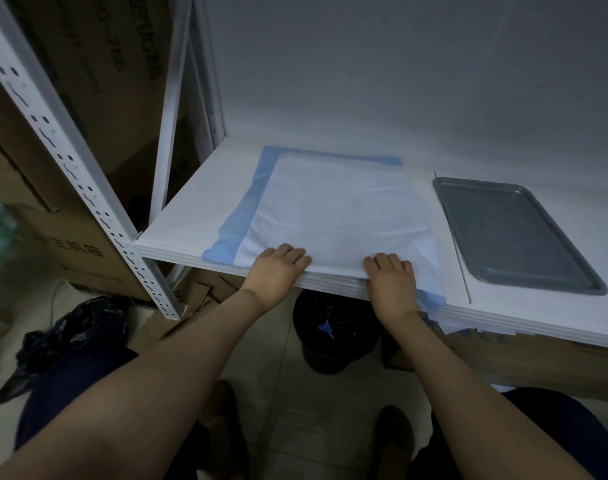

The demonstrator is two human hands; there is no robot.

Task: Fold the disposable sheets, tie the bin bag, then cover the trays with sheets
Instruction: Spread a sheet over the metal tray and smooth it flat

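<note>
View from a head-worn camera, looking down along two bare forearms to a white shelf (198, 202) set against a pale wall (399, 81).

A disposable sheet (337, 209) lies flat on the shelf, white on top with a blue border (247, 202) showing along its left and far sides. Its near edge reaches the front lip of the shelf, and a blue corner hangs over that lip at the right.

The left hand (278, 268) is on the sheet's near edge, left of centre. Its fingers are curled, knuckles up, and the grip closes on the sheet at the lip of the shelf; the thumb is hidden underneath. The right hand (392, 282) is near it, further right on the same edge, with fingers curled in the same way and its grip also on the sheet; its thumb is hidden too.

A grey metal tray (510, 233) lies uncovered on the shelf to the right of the sheet, apart from it.

Under the shelf, below the hands, a dark bin (333, 327) stands on the tiled floor with a blue scrap (325, 329) inside. A crumpled black bag (70, 334) lies on the floor at the left. A white perforated rack post (70, 161) runs diagonally at the left, with cardboard boxes (88, 64) behind it.
</note>
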